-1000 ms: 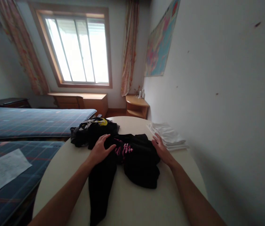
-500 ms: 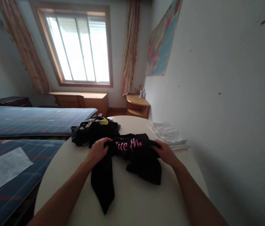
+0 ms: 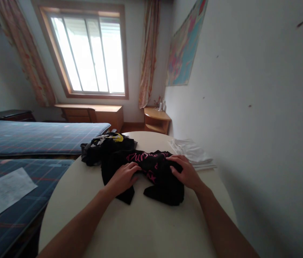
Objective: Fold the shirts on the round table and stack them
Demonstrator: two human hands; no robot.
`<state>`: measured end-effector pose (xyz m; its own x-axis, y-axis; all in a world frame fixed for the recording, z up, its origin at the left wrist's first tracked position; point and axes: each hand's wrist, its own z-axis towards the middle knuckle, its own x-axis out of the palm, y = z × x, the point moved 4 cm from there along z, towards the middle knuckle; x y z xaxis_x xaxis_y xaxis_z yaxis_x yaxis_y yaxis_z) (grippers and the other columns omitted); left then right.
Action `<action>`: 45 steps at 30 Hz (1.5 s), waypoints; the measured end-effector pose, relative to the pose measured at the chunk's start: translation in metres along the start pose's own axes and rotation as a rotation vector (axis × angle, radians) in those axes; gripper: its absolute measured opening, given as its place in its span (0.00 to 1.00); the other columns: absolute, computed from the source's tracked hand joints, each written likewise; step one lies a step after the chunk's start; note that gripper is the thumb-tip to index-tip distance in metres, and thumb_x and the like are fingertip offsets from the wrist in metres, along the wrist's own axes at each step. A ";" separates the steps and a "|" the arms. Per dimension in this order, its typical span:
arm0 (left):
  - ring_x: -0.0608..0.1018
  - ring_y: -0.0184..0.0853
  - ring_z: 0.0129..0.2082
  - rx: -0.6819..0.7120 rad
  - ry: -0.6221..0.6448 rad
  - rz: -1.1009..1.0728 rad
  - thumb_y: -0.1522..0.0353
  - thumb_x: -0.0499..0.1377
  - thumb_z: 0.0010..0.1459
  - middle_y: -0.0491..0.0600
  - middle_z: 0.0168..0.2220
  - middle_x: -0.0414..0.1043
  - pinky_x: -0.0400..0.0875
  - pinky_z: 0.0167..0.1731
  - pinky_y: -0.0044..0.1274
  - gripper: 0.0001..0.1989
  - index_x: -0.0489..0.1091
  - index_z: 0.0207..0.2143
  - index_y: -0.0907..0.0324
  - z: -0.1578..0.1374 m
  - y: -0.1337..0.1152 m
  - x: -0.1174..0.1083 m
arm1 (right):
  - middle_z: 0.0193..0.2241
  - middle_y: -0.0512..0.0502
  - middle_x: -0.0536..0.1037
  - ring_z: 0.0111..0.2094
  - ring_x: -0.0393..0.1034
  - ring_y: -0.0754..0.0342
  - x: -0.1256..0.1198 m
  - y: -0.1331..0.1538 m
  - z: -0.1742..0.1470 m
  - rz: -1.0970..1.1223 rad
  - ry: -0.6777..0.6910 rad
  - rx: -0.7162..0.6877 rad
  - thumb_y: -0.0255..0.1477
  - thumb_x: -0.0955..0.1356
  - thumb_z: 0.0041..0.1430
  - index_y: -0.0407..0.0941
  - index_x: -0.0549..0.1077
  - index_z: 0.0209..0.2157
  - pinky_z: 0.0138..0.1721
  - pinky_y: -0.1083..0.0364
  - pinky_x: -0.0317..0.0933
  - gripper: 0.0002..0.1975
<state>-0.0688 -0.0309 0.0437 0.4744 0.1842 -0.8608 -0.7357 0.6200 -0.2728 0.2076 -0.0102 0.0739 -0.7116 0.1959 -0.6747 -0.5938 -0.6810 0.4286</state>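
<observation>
A black T-shirt (image 3: 156, 175) with pink lettering lies bunched on the round cream table (image 3: 151, 229), one sleeve pointing toward me on each side. My left hand (image 3: 124, 176) rests over its left part, fingers stretched out and thumb apart. On the right part of the shirt lies my right hand (image 3: 186, 172), its fingers spread and touching the cloth. The fabric under both palms is hidden.
A dark clothes pile (image 3: 108, 147) with a yellow and white print sits at the table's back left. Folded white cloths (image 3: 191, 152) lie at the back right, near the wall (image 3: 261, 143). Left of the table are plaid mattresses (image 3: 41, 138) and a paper sheet (image 3: 6, 193).
Both hands have loosened from the shirt's edge and now lie on it. More pink lettering shows on top, and the left sleeve no longer reaches as far toward me.
</observation>
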 end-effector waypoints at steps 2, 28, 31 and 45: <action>0.73 0.43 0.52 -0.026 -0.001 0.040 0.74 0.59 0.58 0.50 0.52 0.71 0.68 0.51 0.34 0.19 0.71 0.51 0.50 0.000 0.001 0.008 | 0.48 0.44 0.75 0.52 0.67 0.44 0.008 0.007 0.001 0.010 0.080 -0.014 0.34 0.68 0.59 0.54 0.73 0.54 0.56 0.43 0.61 0.20; 0.75 0.46 0.55 -0.292 -0.293 -0.125 0.60 0.60 0.58 0.58 0.53 0.72 0.69 0.53 0.37 0.27 0.59 0.57 0.58 -0.003 0.029 -0.013 | 0.69 0.39 0.51 0.69 0.45 0.41 0.011 -0.037 -0.015 0.097 0.096 0.237 0.49 0.70 0.55 0.52 0.45 0.70 0.67 0.37 0.40 0.49; 0.64 0.49 0.64 -0.141 -0.133 -0.082 0.62 0.61 0.57 0.60 0.63 0.61 0.61 0.61 0.40 0.33 0.57 0.63 0.58 -0.005 0.021 -0.003 | 0.69 0.40 0.51 0.70 0.38 0.35 0.014 -0.027 -0.017 0.061 0.315 0.229 0.51 0.75 0.46 0.56 0.53 0.68 0.66 0.33 0.39 0.51; 0.77 0.38 0.39 -0.209 -0.192 -0.126 0.62 0.54 0.64 0.49 0.38 0.76 0.70 0.42 0.27 0.11 0.74 0.35 0.54 0.002 0.030 -0.016 | 0.39 0.44 0.81 0.40 0.75 0.45 -0.005 -0.036 -0.003 0.153 -0.066 0.329 0.46 0.68 0.58 0.47 0.77 0.38 0.46 0.46 0.66 0.18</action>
<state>-0.0972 -0.0140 0.0500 0.6365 0.2686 -0.7230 -0.7391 0.4803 -0.4723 0.2335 0.0110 0.0595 -0.8177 0.1616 -0.5525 -0.5601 -0.4450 0.6988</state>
